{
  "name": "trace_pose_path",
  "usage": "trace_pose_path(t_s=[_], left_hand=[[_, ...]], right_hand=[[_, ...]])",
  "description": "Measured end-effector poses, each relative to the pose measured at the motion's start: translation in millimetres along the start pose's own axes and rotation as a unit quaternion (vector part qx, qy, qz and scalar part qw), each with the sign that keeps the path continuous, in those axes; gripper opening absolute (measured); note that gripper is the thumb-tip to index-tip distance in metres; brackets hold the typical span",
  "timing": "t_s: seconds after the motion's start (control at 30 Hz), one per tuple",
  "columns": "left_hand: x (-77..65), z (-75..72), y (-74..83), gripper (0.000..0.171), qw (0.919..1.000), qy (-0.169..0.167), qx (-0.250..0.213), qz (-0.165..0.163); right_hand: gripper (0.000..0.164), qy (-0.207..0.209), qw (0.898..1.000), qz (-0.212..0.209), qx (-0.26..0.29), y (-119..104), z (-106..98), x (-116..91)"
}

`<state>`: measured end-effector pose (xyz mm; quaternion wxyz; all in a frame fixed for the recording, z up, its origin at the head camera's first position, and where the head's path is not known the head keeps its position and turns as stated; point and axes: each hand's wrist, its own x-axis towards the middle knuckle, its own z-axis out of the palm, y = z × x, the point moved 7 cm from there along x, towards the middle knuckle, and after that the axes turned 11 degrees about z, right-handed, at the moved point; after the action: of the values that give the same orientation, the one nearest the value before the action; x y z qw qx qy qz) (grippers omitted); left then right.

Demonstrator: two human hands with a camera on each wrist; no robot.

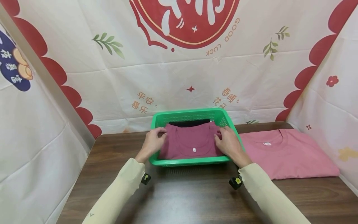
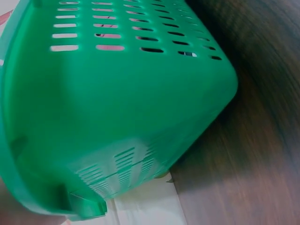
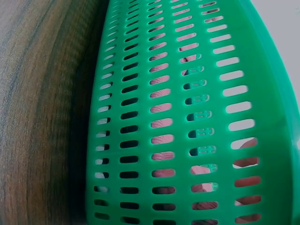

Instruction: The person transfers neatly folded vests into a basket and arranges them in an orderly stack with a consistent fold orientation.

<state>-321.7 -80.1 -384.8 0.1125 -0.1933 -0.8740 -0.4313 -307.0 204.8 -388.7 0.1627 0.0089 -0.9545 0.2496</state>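
Observation:
A folded plum-coloured T-shirt (image 1: 193, 140) with a small white label at its neckline lies in a green plastic basket (image 1: 193, 161). My left hand (image 1: 153, 142) reaches over the basket's left rim, and its thumb and fingers grip the shirt's left edge near the shoulder. Across from it, my right hand (image 1: 228, 142) holds the right edge with bent fingers. Behind the shirt's collar, a strip of black fabric (image 1: 190, 123) shows inside the basket. Both wrist views look at the basket's slotted outer walls (image 2: 122, 93), with the fingers hidden there.
A pink T-shirt (image 1: 291, 155), folded flat with its collar toward the back, lies right of the basket on the brown wooden table (image 1: 179, 199). A printed white cloth (image 1: 179, 77) hangs behind the table, and cloth also borders both sides.

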Motion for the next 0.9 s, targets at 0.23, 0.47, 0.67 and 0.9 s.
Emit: trace_pose_path(t_s=[0.23, 0.47, 0.67, 0.9], left_hand=[[-1.0, 13.2, 12.7, 0.021, 0.9917, -0.056, 0.071, 0.091], [-5.9, 19.6, 21.2, 0.021, 0.9833, -0.106, 0.109, 0.1], [-9.5, 20.9, 23.7, 0.024, 0.9793, -0.143, 0.121, 0.077], [-12.2, 22.6, 31.7, 0.027, 0.9759, -0.168, 0.118, 0.073]], right_hand=[[0.023, 0.044, 0.999, -0.02, 0.018, -2, -7, -2], [0.018, 0.1, 0.994, -0.036, 0.038, -4, -17, -5], [0.018, 0.109, 0.992, -0.037, 0.045, -4, -19, -7], [0.019, 0.117, 0.991, -0.04, 0.058, -5, -22, -7]])
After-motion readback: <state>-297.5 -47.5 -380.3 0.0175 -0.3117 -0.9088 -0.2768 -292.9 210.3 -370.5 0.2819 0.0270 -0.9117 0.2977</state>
